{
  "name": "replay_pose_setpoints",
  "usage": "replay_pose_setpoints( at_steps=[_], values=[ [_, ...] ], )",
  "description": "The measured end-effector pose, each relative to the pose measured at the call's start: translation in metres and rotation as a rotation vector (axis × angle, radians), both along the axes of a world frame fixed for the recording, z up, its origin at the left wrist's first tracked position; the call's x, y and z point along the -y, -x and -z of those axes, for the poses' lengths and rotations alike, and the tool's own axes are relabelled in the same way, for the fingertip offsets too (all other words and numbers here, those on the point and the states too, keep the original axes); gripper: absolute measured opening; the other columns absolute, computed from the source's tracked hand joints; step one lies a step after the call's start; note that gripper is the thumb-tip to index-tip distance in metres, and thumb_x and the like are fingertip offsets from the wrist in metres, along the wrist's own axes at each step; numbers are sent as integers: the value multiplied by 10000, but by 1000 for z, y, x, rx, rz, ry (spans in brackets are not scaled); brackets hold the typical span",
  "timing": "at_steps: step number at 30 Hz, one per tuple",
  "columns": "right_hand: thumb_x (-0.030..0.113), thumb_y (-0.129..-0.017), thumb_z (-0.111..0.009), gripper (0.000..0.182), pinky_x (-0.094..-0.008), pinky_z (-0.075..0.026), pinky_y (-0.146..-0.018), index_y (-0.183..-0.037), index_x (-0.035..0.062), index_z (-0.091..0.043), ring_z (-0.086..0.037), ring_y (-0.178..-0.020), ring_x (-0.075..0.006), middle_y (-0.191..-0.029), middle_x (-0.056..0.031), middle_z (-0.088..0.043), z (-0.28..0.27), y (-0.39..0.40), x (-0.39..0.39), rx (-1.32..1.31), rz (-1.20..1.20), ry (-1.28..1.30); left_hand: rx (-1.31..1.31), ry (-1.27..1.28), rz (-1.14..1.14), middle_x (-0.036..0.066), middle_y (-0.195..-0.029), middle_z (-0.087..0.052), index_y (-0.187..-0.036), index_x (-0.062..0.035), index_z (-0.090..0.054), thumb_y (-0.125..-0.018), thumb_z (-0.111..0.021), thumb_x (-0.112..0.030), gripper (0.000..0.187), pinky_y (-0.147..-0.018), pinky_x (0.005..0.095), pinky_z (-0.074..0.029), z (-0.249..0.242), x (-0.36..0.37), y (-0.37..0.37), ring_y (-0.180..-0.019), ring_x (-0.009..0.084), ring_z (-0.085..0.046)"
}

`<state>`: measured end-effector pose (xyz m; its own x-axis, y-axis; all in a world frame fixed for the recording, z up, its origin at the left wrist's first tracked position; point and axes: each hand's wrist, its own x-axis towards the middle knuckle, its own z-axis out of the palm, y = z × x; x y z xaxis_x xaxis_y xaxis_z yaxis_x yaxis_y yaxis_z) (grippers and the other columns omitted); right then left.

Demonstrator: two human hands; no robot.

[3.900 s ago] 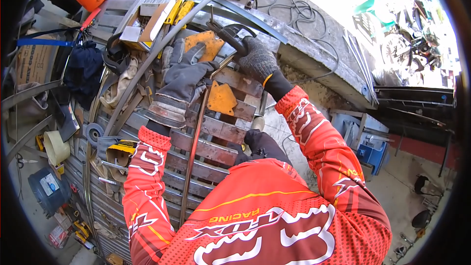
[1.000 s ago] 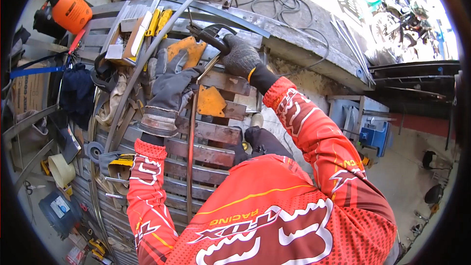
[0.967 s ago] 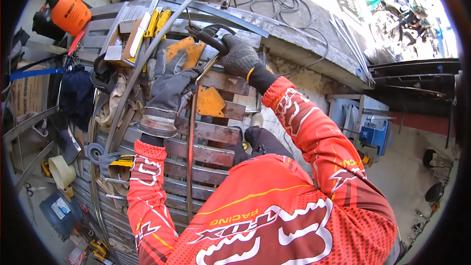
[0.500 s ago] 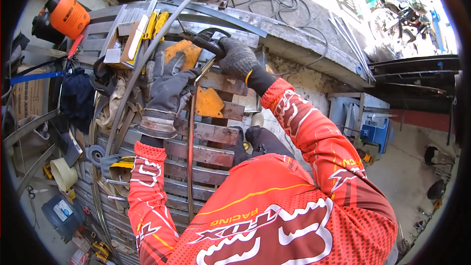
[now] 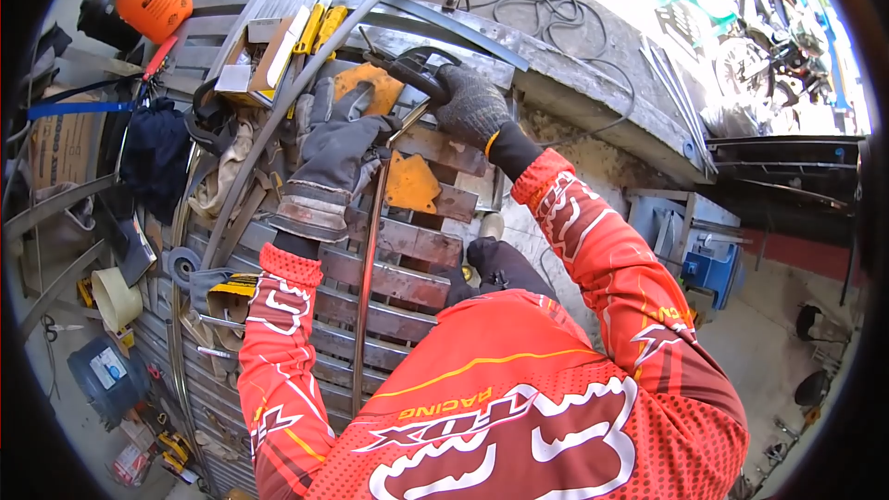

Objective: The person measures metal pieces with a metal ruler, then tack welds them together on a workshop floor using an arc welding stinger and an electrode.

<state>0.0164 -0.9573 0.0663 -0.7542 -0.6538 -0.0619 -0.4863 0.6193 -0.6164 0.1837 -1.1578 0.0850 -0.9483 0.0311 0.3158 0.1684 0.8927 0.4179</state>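
Observation:
My left hand (image 5: pixel 333 157), in a thick grey glove, lies at the upper left of the slatted metal table with its fingers apart, beside a long thin metal bar (image 5: pixel 365 287). In a dark knit glove, my right hand (image 5: pixel 470 109) is wrapped round the black handle of a tool (image 5: pixel 419 69). Near the tool, the bar's upper end bends to the right. One orange metal plate (image 5: pixel 369 88) lies beyond my left hand's fingers, and another orange plate (image 5: pixel 411 182) rests on the slats right of the bar.
A curved grey tube (image 5: pixel 278 106) crosses left of my left hand. Beyond it are an open box (image 5: pixel 256 60) and yellow tools (image 5: pixel 321 30). An orange sprayer (image 5: pixel 153 2) stands at the upper left. A cable (image 5: pixel 556 11) lies coiled on the floor, and a blue vise (image 5: pixel 711 270) is at the right.
The whole view has shifted, so the table and objects appear slightly farther right. Both hands keep nearly the same places relative to the bar and the tool.

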Motion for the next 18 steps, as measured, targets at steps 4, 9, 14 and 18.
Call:
replay_pose_setpoints(
  at_steps=[4, 9, 14, 18],
  values=[
    [215, -824, -768, 332, -522, -546, -923, -1092, 31, -702, -674, -1058, -469, -1109, -254, -696, -2, -2, -1, 9, 10, 6, 18, 57, -85, 121, -1317, -746, -1166, -188, -799, -712, -875, -39, 484, -1238, 425, -401, 16, 0, 2, -1426, 326, -568],
    [216, -823, -780, 321, -516, -542, -925, -1079, 38, -704, -670, -1059, -460, -1106, -241, -684, -2, -4, -1, 7, 13, 21, 159, -2, -98, 109, -1577, -561, -1178, -340, -806, -841, -853, -191, 372, -1269, 380, -352, 14, 2, 0, -1603, 438, -247],
    [216, -820, -792, 325, -514, -540, -929, -1087, 52, -706, -664, -1068, -455, -1104, -236, -676, -7, -7, -2, 34, 34, 16, 159, -1, -57, 122, -1499, -627, -1202, -289, -799, -835, -846, -172, 388, -1239, 381, -392, 18, 7, 2, -1549, 393, -381],
    [219, -820, -795, 320, -516, -540, -929, -1077, 51, -706, -660, -1070, -461, -1097, -244, -668, -5, -8, -3, 1, 36, 42, 82, -55, 25, 113, -1376, -719, -1132, -235, -801, -741, -869, -68, 431, -1271, 457, -338, 22, 9, 5, -1482, 387, -500]
  ],
)
